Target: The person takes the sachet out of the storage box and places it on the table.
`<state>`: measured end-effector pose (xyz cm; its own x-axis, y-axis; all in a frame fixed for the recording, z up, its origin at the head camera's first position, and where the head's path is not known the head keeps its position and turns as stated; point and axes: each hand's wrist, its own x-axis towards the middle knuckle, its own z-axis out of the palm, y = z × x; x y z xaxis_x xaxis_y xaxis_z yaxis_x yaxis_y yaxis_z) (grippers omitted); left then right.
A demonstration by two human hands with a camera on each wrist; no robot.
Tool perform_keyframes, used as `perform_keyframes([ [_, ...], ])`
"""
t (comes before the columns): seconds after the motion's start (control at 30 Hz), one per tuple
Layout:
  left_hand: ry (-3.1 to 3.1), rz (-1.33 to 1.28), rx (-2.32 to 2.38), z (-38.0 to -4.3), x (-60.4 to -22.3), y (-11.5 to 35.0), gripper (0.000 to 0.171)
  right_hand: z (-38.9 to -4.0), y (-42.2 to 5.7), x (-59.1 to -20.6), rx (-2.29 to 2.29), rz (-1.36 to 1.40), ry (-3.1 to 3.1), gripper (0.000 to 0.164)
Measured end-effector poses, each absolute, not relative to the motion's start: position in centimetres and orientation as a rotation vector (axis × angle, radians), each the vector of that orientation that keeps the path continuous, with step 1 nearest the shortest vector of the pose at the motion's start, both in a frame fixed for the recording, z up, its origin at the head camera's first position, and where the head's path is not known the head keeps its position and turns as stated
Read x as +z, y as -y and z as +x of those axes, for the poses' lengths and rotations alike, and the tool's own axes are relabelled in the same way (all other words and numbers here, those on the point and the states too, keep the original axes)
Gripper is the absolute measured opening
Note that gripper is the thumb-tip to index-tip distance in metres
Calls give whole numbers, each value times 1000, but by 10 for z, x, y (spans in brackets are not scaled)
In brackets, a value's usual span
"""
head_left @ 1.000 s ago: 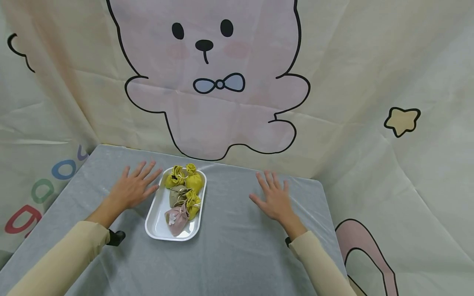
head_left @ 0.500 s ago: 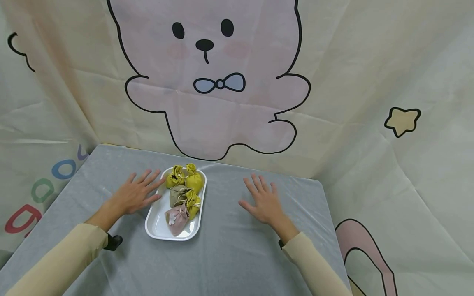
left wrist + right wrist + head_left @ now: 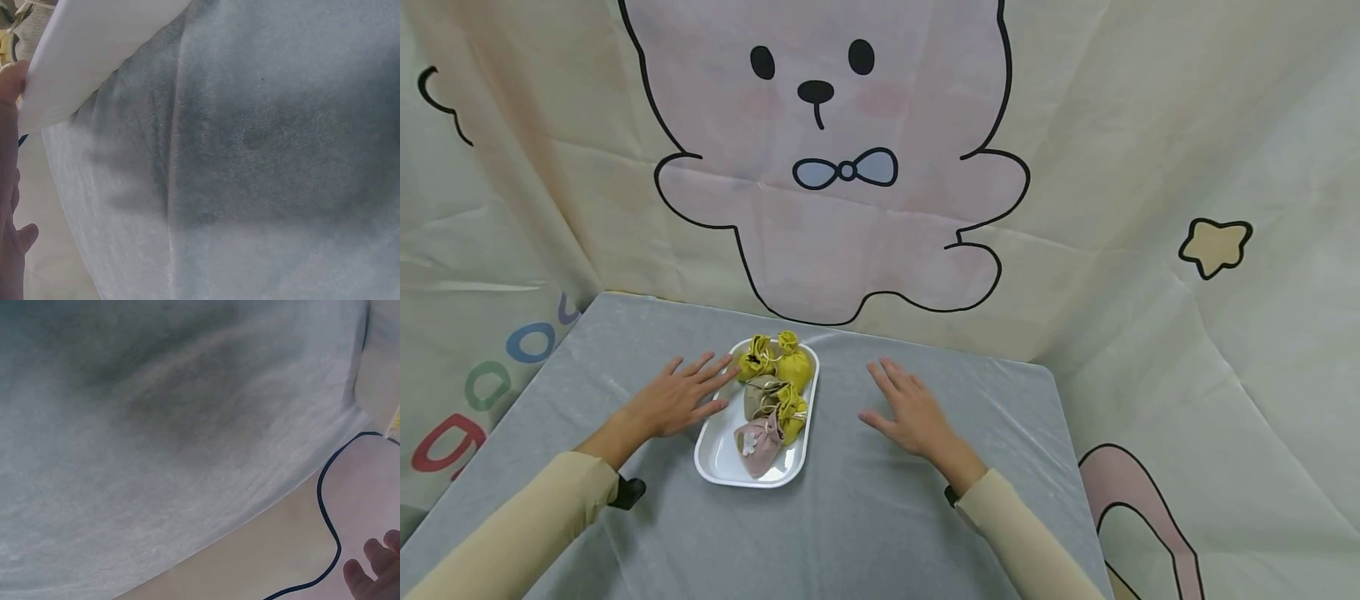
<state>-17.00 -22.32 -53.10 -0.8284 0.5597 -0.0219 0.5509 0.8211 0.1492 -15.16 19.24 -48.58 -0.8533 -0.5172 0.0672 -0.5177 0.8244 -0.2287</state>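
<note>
A white tray [image 3: 718, 462] lies left of the table's middle, holding several small drawstring pouches. Two mustard-yellow pouches [image 3: 793, 367] sit at its far end. Below them are a grey-beige pouch [image 3: 760, 398] and another yellow pouch [image 3: 791, 414]. Nearest the person is a pink pouch [image 3: 759, 446] with a white flower on it. My left hand [image 3: 673, 400], fingers spread, overlaps the tray's left rim; the left wrist view shows a fingertip right at the tray's side [image 3: 94, 56]. My right hand [image 3: 913, 417] hovers apart from the tray, to its right, fingers extended and holding nothing.
A grey-blue cloth [image 3: 865, 517] covers the table. Behind it hangs a cream curtain [image 3: 1075, 167] printed with a pink bear [image 3: 842, 242]. A black band [image 3: 627, 492] is at the left wrist.
My right hand has moved left, toward the tray, and its fingers have drawn closer together. My left hand has shifted slightly right, so its fingers now overlap the tray's rim. The pouches stay put.
</note>
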Motion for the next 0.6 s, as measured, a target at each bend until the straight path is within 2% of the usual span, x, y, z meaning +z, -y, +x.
perform_keyframes([
  [0.3, -2923, 895, 266, -169, -532, 224, 63, -148, -173, -491, 605, 846, 3019, 86],
  [0.6, -2902, 883, 231, -171, -533, 226, 62, -140, -153, -490, 825, 870, 3021, 82],
])
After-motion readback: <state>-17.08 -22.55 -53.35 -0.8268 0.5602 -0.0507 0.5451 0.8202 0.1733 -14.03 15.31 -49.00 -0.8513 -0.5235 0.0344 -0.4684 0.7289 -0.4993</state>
